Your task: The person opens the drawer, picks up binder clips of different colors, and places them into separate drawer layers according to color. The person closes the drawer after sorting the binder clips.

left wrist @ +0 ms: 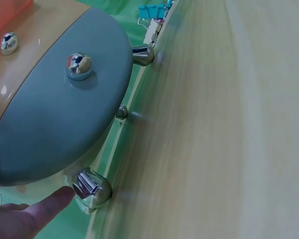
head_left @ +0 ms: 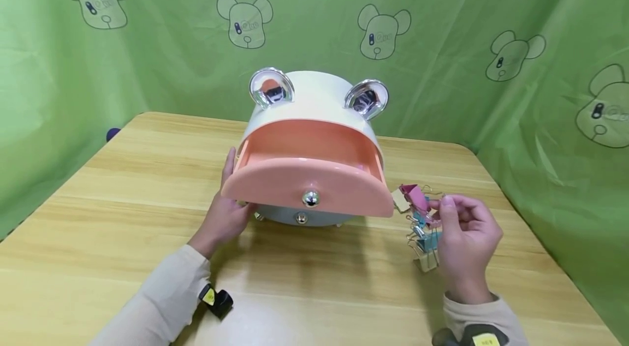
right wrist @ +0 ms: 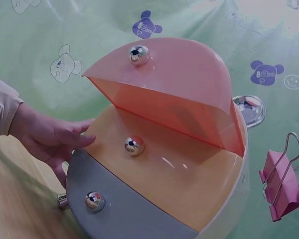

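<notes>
Pink binder clip (right wrist: 284,191) — one, pinched by the right hand (head_left: 469,237); left hand (head_left: 228,218), fingers (left wrist: 52,205) apart, touches one cabinet (head_left: 316,92) — three drawers (right wrist: 154,172).

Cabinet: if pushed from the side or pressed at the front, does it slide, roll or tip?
The cabinet would probably slide rather than roll, since it stands on short chrome feet. Pressing down on the top drawer, pulled out well past the front, might tip it forward. Its smooth, glossy shell looks likely to be slippery.
</notes>
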The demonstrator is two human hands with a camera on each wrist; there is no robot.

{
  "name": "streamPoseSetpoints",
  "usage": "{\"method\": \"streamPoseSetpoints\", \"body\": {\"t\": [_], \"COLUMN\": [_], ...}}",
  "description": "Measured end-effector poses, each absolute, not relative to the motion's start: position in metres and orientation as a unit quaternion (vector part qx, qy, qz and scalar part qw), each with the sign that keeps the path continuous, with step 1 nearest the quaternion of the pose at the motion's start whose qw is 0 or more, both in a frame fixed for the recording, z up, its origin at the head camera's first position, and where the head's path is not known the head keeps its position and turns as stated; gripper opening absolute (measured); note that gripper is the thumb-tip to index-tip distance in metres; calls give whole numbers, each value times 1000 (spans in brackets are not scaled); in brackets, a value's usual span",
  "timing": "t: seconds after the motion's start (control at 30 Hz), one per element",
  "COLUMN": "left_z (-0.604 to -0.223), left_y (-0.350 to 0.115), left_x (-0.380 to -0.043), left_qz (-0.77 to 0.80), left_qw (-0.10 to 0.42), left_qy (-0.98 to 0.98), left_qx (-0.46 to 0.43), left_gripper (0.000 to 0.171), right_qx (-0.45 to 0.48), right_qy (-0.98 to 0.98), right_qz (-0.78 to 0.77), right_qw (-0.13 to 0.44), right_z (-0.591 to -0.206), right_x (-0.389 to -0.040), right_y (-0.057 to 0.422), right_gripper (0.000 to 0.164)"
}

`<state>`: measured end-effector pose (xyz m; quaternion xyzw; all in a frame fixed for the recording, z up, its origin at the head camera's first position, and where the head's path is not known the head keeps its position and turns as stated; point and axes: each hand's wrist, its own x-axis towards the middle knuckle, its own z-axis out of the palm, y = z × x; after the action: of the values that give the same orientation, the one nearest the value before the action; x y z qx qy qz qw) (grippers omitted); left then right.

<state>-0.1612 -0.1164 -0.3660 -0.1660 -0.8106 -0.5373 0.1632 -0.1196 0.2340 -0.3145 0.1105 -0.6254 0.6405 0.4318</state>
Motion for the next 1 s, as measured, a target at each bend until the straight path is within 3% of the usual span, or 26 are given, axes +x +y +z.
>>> {"method": "streamPoseSetpoints", "body": {"t": [0.7,1.0], "left_z": [-366,-369], "left_y": [-111,-111], "left_x": [-167,-165], "left_qz": [-528,-514], "left_qw": [180,192], "left_qy": [-801,-804], "left_qx": [-218,-229], "left_gripper": [86,63], "right_qx": [167,184], "right_qy": [-565,-563], "right_qz": [681,679], "right_qw": [435,435], "right_z": [-299,-295], "right_x": [-115,-112], "right_y": [229,225], "right_gripper": [6,10]}}
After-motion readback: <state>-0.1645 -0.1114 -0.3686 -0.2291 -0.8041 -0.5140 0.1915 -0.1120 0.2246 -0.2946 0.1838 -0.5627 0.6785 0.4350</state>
